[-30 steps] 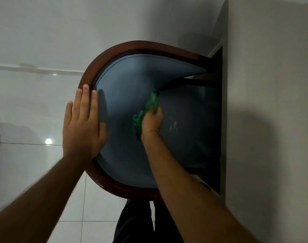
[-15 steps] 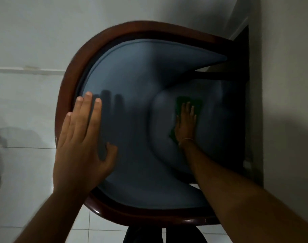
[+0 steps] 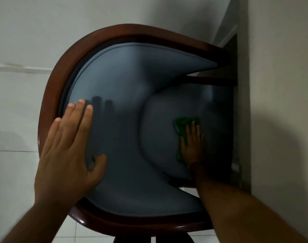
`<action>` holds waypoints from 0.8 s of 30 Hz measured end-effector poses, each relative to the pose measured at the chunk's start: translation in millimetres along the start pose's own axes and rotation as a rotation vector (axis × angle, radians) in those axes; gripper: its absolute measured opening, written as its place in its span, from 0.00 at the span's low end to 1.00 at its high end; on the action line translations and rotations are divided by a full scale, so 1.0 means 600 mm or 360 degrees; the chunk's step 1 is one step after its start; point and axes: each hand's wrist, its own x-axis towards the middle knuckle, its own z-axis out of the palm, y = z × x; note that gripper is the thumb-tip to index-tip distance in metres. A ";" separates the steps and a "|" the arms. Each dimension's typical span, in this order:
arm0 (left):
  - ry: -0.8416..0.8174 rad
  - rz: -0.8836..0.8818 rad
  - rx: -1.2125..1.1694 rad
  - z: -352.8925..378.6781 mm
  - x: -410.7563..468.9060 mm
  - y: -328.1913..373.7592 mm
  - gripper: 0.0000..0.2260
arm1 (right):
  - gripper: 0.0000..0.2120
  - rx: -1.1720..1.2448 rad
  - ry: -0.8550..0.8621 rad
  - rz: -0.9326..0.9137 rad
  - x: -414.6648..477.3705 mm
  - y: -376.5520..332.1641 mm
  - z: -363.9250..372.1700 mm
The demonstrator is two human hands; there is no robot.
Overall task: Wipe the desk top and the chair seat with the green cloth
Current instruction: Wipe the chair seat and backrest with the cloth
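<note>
I look straight down on a chair with a curved brown wooden frame (image 3: 49, 106) and grey-blue padding. Its seat (image 3: 160, 137) lies low in the middle right, inside the wrapped backrest (image 3: 125, 88). The green cloth (image 3: 182, 124) lies flat on the seat, and my right hand (image 3: 191, 142) presses on it with fingers spread, covering its lower part. My left hand (image 3: 69, 148) rests flat and open on the backrest padding at the left, fingers together, holding nothing.
The pale desk top (image 3: 283, 102) fills the right side, and the chair's front is tucked under its edge. White floor tiles (image 3: 14, 111) lie to the left and below. Dark trouser legs (image 3: 132, 240) show at the bottom edge.
My right hand went from gripping the bunched cloth near the backrest to pressing it flat on the seat, then slid it right. The camera moved closer, and my left hand shifted lower on the backrest.
</note>
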 end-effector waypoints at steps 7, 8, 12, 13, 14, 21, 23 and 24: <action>-0.0009 -0.0021 -0.0004 0.000 -0.002 0.001 0.45 | 0.28 0.0028 0.0277 0.0178 0.154 -0.074 -0.024; -0.0009 -0.0021 -0.0007 0.000 -0.003 0.000 0.45 | 0.28 0.0019 0.0244 0.0106 0.161 -0.086 -0.021; 0.0003 -0.0002 -0.0004 0.001 -0.004 -0.001 0.45 | 0.31 -0.0058 0.0058 -0.0455 0.148 -0.151 0.009; 0.0006 0.0004 -0.0002 0.002 -0.004 -0.002 0.45 | 0.31 -0.0121 -0.0009 -0.0626 0.135 -0.165 0.022; 0.0004 0.0010 0.0000 0.002 -0.004 -0.004 0.45 | 0.30 -0.0169 -0.0085 -0.0794 0.118 -0.175 0.033; -0.0019 -0.0001 0.0023 0.005 -0.008 -0.004 0.45 | 0.26 -0.0481 -0.0723 -0.1506 -0.007 -0.113 0.046; -0.0024 0.0006 0.0035 0.001 -0.006 -0.004 0.45 | 0.26 -0.0573 -0.0889 -0.1542 -0.035 -0.086 0.028; -0.0027 0.0007 0.0034 0.001 -0.006 -0.004 0.45 | 0.26 -0.0597 -0.0954 -0.1527 -0.047 -0.076 0.017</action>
